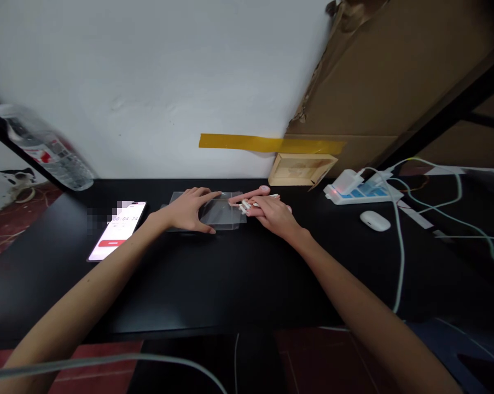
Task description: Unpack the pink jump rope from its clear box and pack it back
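Head camera view: a black tabletop spans the frame's middle, with a white wall above, brown cardboard upper right, red floor lower left. At centre, the left hand, spread wide, rests on clear plastic; just right, the right hand curls around pink-and-white pieces. A phone lies centre-left, a power strip centre-right.

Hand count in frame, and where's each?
2: left hand spread over the clear plastic, right hand gripping pink-and-white items beside it. No others show.
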Motion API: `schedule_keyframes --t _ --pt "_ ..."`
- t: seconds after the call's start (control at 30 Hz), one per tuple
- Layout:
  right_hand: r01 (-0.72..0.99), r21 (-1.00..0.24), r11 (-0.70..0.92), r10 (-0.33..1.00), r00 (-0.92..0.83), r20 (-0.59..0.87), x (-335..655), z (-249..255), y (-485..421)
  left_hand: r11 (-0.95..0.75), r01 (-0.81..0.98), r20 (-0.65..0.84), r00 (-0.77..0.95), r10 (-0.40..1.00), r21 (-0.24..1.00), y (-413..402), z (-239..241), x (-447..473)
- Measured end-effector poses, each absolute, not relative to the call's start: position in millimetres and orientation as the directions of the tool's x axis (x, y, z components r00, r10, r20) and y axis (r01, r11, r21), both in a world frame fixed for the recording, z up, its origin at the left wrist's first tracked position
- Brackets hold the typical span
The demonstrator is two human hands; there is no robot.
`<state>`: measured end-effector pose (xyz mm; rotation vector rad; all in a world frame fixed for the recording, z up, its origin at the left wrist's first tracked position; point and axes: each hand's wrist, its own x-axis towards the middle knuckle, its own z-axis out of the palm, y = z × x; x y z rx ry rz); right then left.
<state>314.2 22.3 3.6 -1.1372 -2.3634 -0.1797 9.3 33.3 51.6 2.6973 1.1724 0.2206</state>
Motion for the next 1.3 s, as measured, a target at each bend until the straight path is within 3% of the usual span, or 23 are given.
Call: schedule_keyframes --t 0.6,0.8,1.1,1.3 --pt "0.726 -0.189 0.661 0.672 -0.462 0.578 314 6 17 -0.641 0.720 0.097 0.642 0.761 0.265 29 58 14" --pt "0.699 -0.130 0.703 0.647 -0.552 0.527 321 2 22 -0.619 0.712 0.092 0.629 0.772 0.330 27 63 12" --pt "0.657 -0.129 0.743 0.624 -0.609 0.490 304 9 14 -0.664 0.709 0.081 0.667 0.741 0.236 26 54 21" --pt "0.710 -0.157 0.687 0.686 -0.560 0.464 294 3 7 -0.643 0.735 0.083 0.642 0.762 0.216 24 52 25"
